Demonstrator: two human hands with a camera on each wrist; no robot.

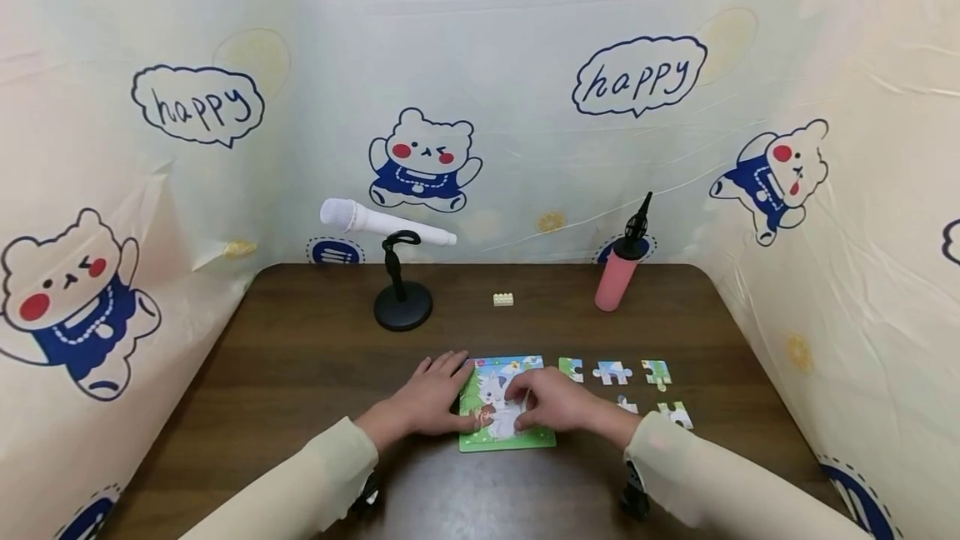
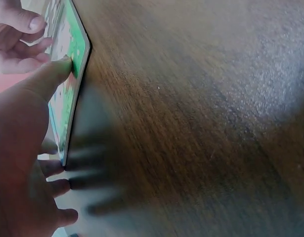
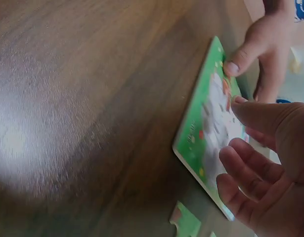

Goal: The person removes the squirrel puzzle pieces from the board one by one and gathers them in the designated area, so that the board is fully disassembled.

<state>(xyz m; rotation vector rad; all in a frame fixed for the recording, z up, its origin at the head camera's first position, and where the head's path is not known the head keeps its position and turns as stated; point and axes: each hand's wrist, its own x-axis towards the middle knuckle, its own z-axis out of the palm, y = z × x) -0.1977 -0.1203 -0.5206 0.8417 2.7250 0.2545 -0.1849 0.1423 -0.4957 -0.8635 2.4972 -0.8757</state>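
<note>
A jigsaw puzzle board [image 1: 474, 442] with a green border and a white cartoon animal lies on the table. My left hand [image 1: 429, 398] lies along its left side, thumb on the green border and the other fingers straight at the edge. Over the picture is my right hand [image 1: 558, 400], thumb and fingers bent and apart. In the right wrist view, nothing shows between the right fingers [image 3: 250, 168], which hover at or touch the board [image 3: 191, 133]; contact is unclear. Loose puzzle pieces [image 1: 615, 372] lie right of the board, one partly hidden by the right wrist.
A white microphone [image 1: 390, 222] sits on a black stand [image 1: 403, 307] at the back left of the wooden table [image 1: 300, 340]. Behind the board is a small cream building brick [image 1: 503, 299]. A pink hand pump [image 1: 618, 277] with a black nozzle stands at the back right.
</note>
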